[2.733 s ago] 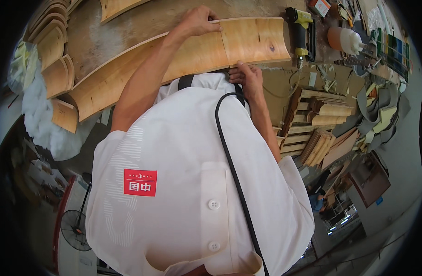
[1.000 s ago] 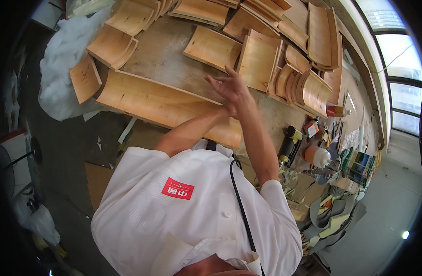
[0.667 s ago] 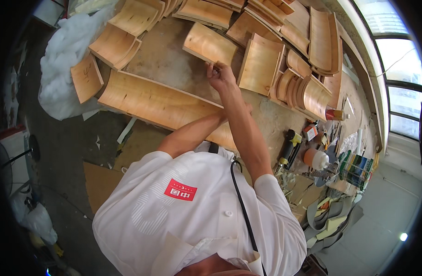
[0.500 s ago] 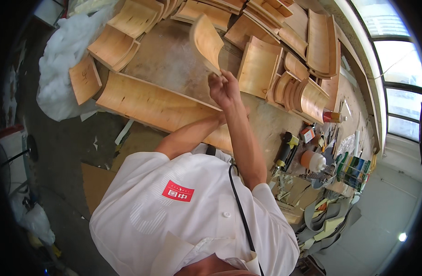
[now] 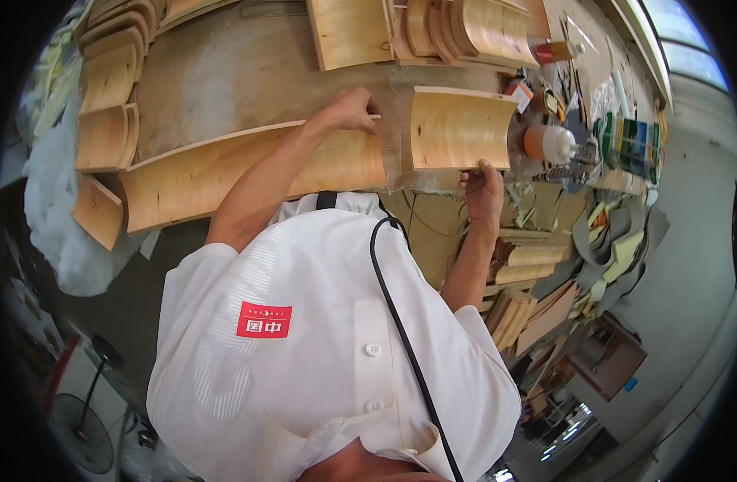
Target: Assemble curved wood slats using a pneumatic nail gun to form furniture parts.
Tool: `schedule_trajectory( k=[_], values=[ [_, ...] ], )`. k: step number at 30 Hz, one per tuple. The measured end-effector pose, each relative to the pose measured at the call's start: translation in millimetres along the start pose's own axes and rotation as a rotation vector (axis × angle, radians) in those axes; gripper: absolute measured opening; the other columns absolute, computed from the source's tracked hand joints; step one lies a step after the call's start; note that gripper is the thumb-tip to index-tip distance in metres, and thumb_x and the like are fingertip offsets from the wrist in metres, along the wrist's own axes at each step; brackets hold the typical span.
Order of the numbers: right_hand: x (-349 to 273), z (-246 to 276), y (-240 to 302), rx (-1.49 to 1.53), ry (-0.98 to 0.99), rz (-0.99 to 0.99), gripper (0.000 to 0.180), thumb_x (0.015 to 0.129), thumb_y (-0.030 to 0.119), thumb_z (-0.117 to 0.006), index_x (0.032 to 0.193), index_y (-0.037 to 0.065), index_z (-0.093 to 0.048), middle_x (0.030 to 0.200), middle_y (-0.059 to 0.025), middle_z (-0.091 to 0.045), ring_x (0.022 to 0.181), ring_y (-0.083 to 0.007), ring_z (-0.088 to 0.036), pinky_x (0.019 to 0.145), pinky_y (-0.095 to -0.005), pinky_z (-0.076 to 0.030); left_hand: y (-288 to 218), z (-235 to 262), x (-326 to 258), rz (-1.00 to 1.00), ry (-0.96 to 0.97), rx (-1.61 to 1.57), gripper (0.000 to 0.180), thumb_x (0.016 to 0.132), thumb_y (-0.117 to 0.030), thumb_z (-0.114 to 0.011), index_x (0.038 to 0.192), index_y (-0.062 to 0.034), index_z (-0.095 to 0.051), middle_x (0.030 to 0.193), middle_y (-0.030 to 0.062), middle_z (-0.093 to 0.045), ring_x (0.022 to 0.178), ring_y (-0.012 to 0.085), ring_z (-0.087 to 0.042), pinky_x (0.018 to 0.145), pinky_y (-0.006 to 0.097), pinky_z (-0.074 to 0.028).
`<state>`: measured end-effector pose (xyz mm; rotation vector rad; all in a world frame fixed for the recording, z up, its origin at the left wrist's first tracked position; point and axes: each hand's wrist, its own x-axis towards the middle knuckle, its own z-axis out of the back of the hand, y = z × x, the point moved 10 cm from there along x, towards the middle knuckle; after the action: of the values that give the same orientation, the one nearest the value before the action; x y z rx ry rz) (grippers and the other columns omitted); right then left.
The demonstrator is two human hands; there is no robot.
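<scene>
A long curved plywood panel (image 5: 248, 173) lies along the near side of the workbench (image 5: 248, 72). My left hand (image 5: 348, 112) rests on its far right corner, fingers pinched over the edge. Just to the right, across a narrow gap, sits a shorter curved plywood piece (image 5: 461, 128), hollow side up. My right hand (image 5: 482, 181) grips that piece at its near edge, thumb on top. My white shirt and a black cord fill the lower middle of the view.
Stacks of curved plywood pieces stand at the bench's left (image 5: 103, 88) and far side (image 5: 465, 28). An orange-and-white bottle (image 5: 549, 143) and assorted tools crowd the right end. White wadding (image 5: 55, 209) lies left; wooden offcuts (image 5: 529, 269) sit below the bench; a fan (image 5: 79, 418) stands lower left.
Both hands lifted a curved piece from the far stack; it now lies near the bench's front edge beside the long panel. My left hand has gone to the long panel's corner.
</scene>
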<state>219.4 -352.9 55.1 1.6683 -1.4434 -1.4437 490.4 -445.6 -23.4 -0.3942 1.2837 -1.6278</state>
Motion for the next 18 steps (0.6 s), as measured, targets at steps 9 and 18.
schedule_trajectory(
  k=[9, 18],
  values=[
    [-17, 55, -97, 0.089, -0.188, -0.262, 0.018, 0.089, 0.018, -0.059, 0.094, 0.002, -0.057, 0.079, -0.0079, -0.062, 0.065, -0.0219, -0.065, 0.056, -0.0312, -0.055, 6, -8, 3, 0.037, 0.034, -0.023, 0.053, 0.057, -0.03, -0.08, 0.099, 0.0003, -0.071, 0.092, 0.0168, -0.07, 0.083, 0.0261, -0.067, 0.075, 0.034, -0.051],
    [-11, 30, -101, 0.018, -0.13, -0.317, 0.024, 0.088, 0.018, -0.06, 0.098, -0.003, -0.055, 0.083, -0.0126, -0.061, 0.065, -0.0227, -0.064, 0.056, -0.0321, -0.055, 12, -5, 7, 0.014, -0.009, 0.021, 0.049, 0.064, -0.031, -0.081, 0.093, 0.0062, -0.069, 0.085, 0.0156, -0.069, 0.076, 0.0223, -0.064, 0.072, 0.032, -0.05]
  ],
)
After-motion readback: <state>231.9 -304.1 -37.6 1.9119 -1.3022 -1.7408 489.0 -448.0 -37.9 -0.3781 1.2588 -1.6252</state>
